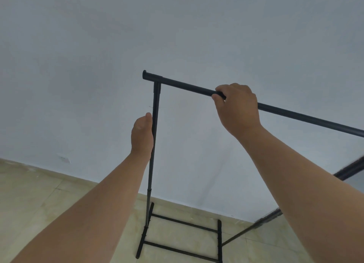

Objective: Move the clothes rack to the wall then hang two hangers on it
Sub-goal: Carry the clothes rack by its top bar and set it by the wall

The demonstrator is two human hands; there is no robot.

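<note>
Black metal clothes rack [155,144] is standing close before the pale wall [98,56], its base on the beige tiled floor [39,203]. Right hand [237,108] is closing its fingers around the top bar, probably steering; left hand [142,133] is resting open-palmed against the upright, steadying it. No hangers are showing.

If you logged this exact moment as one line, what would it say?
step: positioning clothes rack at wall | left hand: on upright pole | right hand: gripping top bar | hangers: none in view
</note>
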